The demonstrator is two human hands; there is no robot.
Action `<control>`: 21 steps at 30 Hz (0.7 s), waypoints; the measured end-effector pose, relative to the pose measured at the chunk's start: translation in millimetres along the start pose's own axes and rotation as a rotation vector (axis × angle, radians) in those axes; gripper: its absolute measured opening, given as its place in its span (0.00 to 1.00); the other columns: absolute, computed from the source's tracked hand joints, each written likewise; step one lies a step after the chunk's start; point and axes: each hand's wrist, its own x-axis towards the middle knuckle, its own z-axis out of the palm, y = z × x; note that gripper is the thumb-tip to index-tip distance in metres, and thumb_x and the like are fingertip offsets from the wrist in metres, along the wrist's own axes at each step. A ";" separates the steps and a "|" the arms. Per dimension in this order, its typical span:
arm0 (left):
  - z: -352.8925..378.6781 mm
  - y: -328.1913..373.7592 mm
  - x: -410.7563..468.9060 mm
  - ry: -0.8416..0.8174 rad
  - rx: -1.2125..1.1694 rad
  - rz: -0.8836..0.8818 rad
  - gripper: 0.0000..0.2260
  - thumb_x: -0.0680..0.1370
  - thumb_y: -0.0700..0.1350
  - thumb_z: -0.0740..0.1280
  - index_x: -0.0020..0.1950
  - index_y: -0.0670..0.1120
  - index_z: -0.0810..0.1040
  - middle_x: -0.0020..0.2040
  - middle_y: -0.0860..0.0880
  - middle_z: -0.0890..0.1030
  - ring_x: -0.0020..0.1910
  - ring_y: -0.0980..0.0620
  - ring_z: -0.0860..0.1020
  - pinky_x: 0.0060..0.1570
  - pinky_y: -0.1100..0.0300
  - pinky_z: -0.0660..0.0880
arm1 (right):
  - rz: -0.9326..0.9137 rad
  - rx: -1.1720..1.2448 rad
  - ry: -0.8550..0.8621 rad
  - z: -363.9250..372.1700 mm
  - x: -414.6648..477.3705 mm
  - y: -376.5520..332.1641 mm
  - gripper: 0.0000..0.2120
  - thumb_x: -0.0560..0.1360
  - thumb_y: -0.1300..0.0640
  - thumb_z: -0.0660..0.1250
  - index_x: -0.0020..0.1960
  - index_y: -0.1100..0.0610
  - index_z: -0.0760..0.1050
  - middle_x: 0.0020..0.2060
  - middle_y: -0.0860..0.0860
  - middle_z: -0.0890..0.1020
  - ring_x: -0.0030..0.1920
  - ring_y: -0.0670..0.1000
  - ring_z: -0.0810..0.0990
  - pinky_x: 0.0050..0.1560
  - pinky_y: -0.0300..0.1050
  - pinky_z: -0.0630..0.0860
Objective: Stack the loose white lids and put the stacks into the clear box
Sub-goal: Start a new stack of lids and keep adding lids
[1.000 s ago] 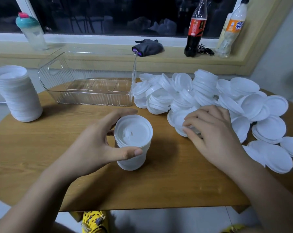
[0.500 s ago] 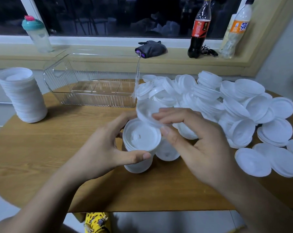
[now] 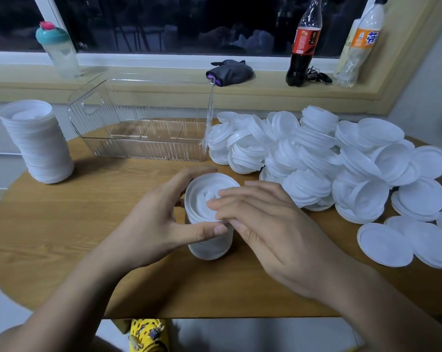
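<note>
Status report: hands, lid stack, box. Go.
Left hand wrapped round the short lid stack. Right hand fingers flat on its top lid. Clear box empty, tall stack beside it. Nothing blocking the box.

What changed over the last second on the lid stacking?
The right hand left the loose lid pile, carried one lid across and now presses it onto the small stack. The left hand stayed wrapped around that stack. Unchanged: the tall stack at the table's left edge and the clear box, with no lids in it.
</note>
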 end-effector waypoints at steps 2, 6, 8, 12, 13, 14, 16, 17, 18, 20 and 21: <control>-1.3 0.1 -0.5 0.001 0.011 -0.010 0.33 0.73 0.56 0.80 0.76 0.58 0.72 0.68 0.63 0.81 0.68 0.58 0.81 0.63 0.65 0.77 | 0.046 0.079 0.040 -5.5 -2.1 2.2 0.11 0.88 0.59 0.62 0.65 0.54 0.82 0.70 0.42 0.81 0.78 0.44 0.72 0.77 0.49 0.66; -3.0 -1.0 -0.6 0.006 0.027 -0.029 0.34 0.72 0.59 0.81 0.75 0.60 0.72 0.68 0.65 0.81 0.69 0.61 0.79 0.64 0.65 0.77 | 0.241 0.054 0.197 -18.6 -9.4 22.5 0.10 0.86 0.59 0.67 0.65 0.52 0.81 0.64 0.40 0.81 0.69 0.44 0.78 0.68 0.45 0.74; -2.8 -1.5 -0.6 0.003 0.024 -0.039 0.34 0.72 0.59 0.80 0.75 0.60 0.72 0.68 0.65 0.81 0.70 0.61 0.79 0.65 0.62 0.77 | 0.344 -0.051 0.129 -18.4 -15.7 37.5 0.06 0.84 0.54 0.68 0.60 0.48 0.80 0.55 0.38 0.80 0.60 0.43 0.79 0.60 0.45 0.76; -2.5 -3.8 -0.3 0.002 0.023 -0.034 0.34 0.73 0.64 0.79 0.76 0.62 0.71 0.70 0.64 0.80 0.71 0.59 0.78 0.66 0.59 0.75 | 0.387 -0.198 -0.158 -5.3 -31.1 55.2 0.08 0.82 0.40 0.67 0.56 0.43 0.78 0.49 0.37 0.77 0.54 0.41 0.75 0.54 0.44 0.75; -2.4 -4.5 -0.2 0.004 0.021 -0.033 0.35 0.72 0.65 0.78 0.76 0.62 0.71 0.70 0.64 0.80 0.72 0.59 0.78 0.66 0.58 0.75 | 0.354 -0.198 -0.196 -1.4 -33.5 56.1 0.10 0.81 0.39 0.67 0.56 0.43 0.79 0.49 0.37 0.77 0.54 0.41 0.74 0.55 0.40 0.73; -2.2 -5.0 -0.2 0.005 0.016 -0.034 0.35 0.72 0.65 0.78 0.76 0.62 0.71 0.70 0.64 0.80 0.71 0.58 0.78 0.66 0.58 0.75 | 0.313 -0.198 -0.225 2.5 -35.6 56.5 0.10 0.81 0.39 0.68 0.55 0.44 0.79 0.49 0.37 0.77 0.54 0.40 0.73 0.56 0.37 0.69; -1.7 -4.6 0.0 0.005 0.006 -0.035 0.34 0.72 0.65 0.78 0.75 0.62 0.72 0.70 0.63 0.81 0.71 0.58 0.78 0.66 0.58 0.75 | 0.263 -0.188 -0.257 9.1 -38.7 56.6 0.08 0.81 0.42 0.70 0.53 0.46 0.79 0.49 0.38 0.76 0.53 0.41 0.72 0.57 0.34 0.65; -1.6 -4.7 0.1 0.006 0.004 -0.033 0.34 0.72 0.65 0.78 0.75 0.62 0.72 0.70 0.63 0.81 0.71 0.58 0.78 0.66 0.59 0.75 | 0.255 -0.181 -0.258 11.5 -39.7 57.0 0.07 0.81 0.44 0.72 0.53 0.46 0.79 0.48 0.38 0.75 0.53 0.41 0.71 0.57 0.33 0.64; -1.4 -4.2 0.3 0.005 0.003 -0.030 0.34 0.72 0.64 0.78 0.75 0.62 0.72 0.70 0.63 0.81 0.71 0.58 0.78 0.66 0.59 0.75 | 0.249 -0.178 -0.255 13.0 -40.0 57.1 0.05 0.81 0.46 0.72 0.52 0.47 0.79 0.48 0.38 0.74 0.52 0.41 0.71 0.56 0.33 0.64; -1.6 -3.3 0.4 0.005 0.006 -0.030 0.33 0.73 0.63 0.79 0.75 0.62 0.72 0.69 0.64 0.81 0.71 0.59 0.79 0.66 0.63 0.76 | 0.243 -0.177 -0.216 13.8 -38.4 56.5 0.03 0.83 0.52 0.71 0.52 0.48 0.78 0.48 0.40 0.76 0.51 0.43 0.73 0.54 0.37 0.67; -1.5 -3.4 0.3 0.007 0.009 -0.028 0.33 0.73 0.62 0.80 0.75 0.61 0.72 0.69 0.64 0.81 0.71 0.59 0.79 0.65 0.65 0.76 | 0.255 -0.166 -0.176 12.6 -36.4 55.0 0.02 0.83 0.53 0.70 0.52 0.49 0.78 0.48 0.40 0.77 0.50 0.44 0.75 0.53 0.41 0.70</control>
